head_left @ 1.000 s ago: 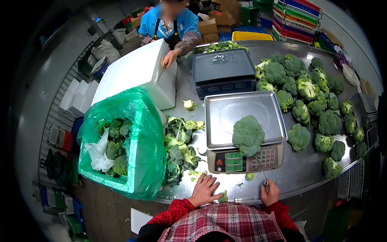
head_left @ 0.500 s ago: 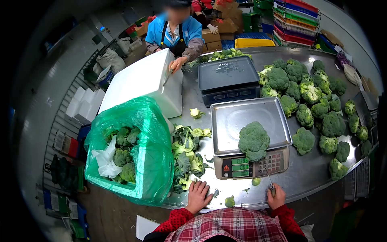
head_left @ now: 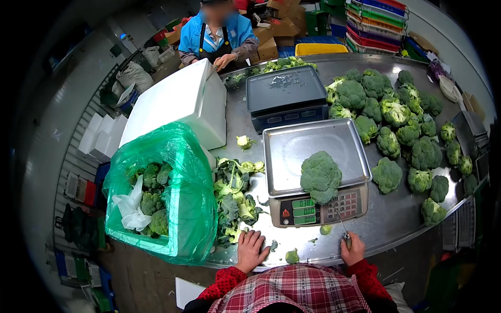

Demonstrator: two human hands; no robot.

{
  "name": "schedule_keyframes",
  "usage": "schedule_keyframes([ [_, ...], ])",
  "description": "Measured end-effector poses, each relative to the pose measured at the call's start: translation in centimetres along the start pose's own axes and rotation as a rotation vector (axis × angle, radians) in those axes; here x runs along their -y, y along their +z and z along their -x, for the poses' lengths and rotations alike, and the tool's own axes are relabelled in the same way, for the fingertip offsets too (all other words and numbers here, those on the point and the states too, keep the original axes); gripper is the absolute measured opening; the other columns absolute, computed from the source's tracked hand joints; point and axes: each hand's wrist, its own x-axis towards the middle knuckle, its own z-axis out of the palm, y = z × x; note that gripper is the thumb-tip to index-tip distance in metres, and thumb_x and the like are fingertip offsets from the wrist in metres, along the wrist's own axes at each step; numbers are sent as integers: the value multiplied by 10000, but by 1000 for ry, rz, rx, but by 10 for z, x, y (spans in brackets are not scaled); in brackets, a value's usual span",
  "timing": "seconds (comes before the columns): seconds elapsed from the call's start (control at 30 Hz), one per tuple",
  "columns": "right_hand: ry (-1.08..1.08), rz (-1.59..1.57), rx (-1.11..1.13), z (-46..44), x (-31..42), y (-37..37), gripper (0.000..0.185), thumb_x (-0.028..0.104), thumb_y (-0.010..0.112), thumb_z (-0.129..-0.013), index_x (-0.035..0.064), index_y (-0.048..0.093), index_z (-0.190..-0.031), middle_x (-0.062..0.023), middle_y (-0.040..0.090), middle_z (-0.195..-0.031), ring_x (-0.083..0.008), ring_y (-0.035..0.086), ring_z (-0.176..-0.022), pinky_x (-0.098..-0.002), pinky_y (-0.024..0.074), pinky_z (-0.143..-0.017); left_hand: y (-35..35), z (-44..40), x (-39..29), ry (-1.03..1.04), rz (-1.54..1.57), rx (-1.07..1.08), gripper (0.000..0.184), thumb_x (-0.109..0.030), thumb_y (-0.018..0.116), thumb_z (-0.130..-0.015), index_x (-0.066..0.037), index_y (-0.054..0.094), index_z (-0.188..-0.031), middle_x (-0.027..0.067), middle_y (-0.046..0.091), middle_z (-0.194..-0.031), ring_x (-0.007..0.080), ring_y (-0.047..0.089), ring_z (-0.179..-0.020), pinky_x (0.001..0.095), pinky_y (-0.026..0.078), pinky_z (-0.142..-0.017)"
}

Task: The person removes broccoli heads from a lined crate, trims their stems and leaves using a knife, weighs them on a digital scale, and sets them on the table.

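Observation:
My left hand [head_left: 252, 251] lies flat on the near edge of the metal table, fingers stretched out, beside a heap of broccoli leaves and trimmings [head_left: 234, 195]. At the same edge, further right, my right hand [head_left: 354, 249] is closed around the handle of a small knife [head_left: 347, 239], its thin blade pointing away from me toward the scale's keypad. A large broccoli head [head_left: 320, 175] rests on the front of the steel pan of the weighing scale [head_left: 284, 151], partly overhanging its panel with green digits. Small broccoli bits [head_left: 292, 256] lie between my hands.
On the left stands a foam box lined with a green plastic bag [head_left: 193, 208], with broccoli inside. Behind it is a white foam box [head_left: 167, 104]. A second, dark scale [head_left: 284, 91] sits further back. Many broccoli heads [head_left: 396, 112] cover the right side. A co-worker [head_left: 219, 36] stands opposite.
My view has shifted slightly, so the table's contents sit a little further left and higher. My hands keep their poses. The co-worker's hands have come closer together near the white box's corner.

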Motion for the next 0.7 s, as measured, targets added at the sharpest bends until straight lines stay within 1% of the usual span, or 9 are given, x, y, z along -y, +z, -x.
schedule_keyframes([
  [0.27,0,4,-14,0,0,0,316,69,697,-786,29,586,-1079,-173,620,-854,-385,632,-733,-440,505,-627,0,0,-2,13,-12,10,414,-332,711,-783,-60,642,-1088,123,595,-1191,334,510,-1163,517,312,-1042],
  [0.6,-13,-1,-31,0,-1,1,321,63,692,-787,15,594,-1089,-185,635,-874,-392,641,-737,-440,515,-637,3,0,-4,-3,-5,1,408,-320,712,-780,-65,636,-1089,120,598,-1196,323,506,-1170,529,306,-1057],
  [0.7,21,-18,-12,-1,1,-1,310,61,689,-784,8,601,-1077,-191,641,-883,-397,645,-738,-438,521,-644,3,0,-3,-4,6,2,407,-320,711,-781,-68,637,-1092,120,599,-1197,322,506,-1171,531,304,-1060],
])
